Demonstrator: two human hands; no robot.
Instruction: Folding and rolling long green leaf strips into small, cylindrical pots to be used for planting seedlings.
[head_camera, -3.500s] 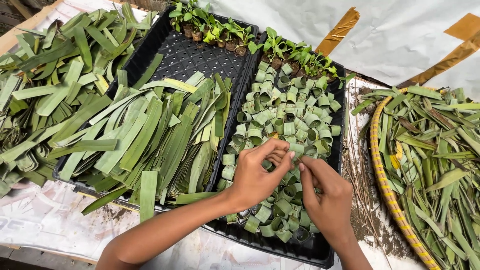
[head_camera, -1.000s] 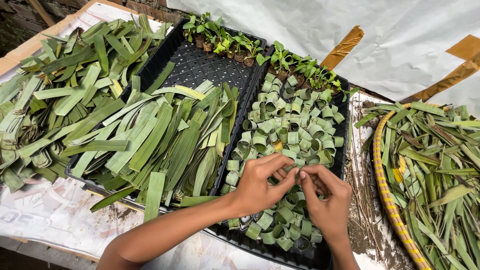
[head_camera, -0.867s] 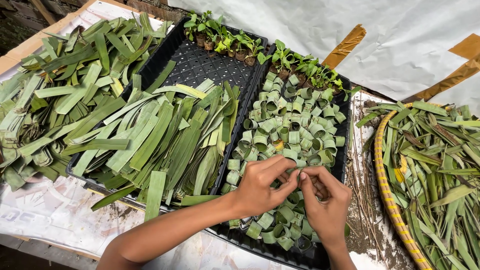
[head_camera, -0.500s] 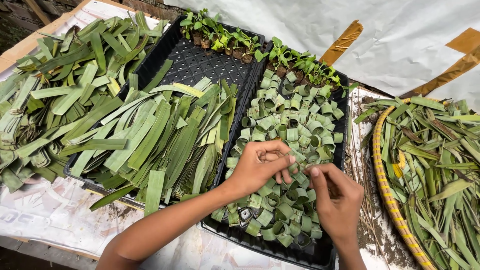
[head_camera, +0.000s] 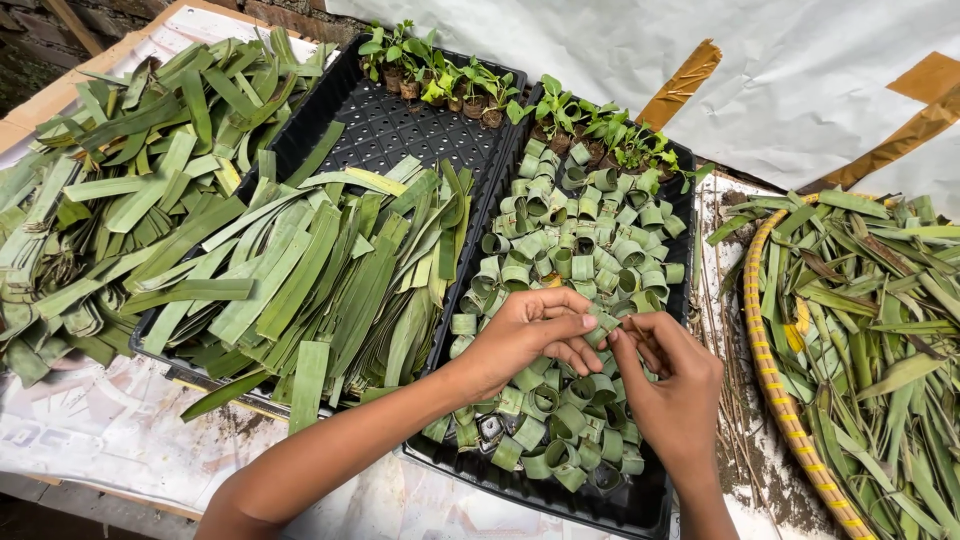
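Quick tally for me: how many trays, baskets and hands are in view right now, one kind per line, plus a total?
Black trays: 2, the left tray under the flat leaf strips and the right tray of rolled leaf rings.
Woven baskets: 1, the basket of leaf scraps.
Hands: 2, the left hand and right hand, both at one leaf ring.
Total: 5.

No packages, labels, signs or screens as such. Only a flat, soil-smudged white printed sheet (head_camera: 90, 430) under the trays at near left, with faint grey lettering, and plain white paper (head_camera: 800, 90) at far right, crossed by brown tape strips (head_camera: 685, 85).
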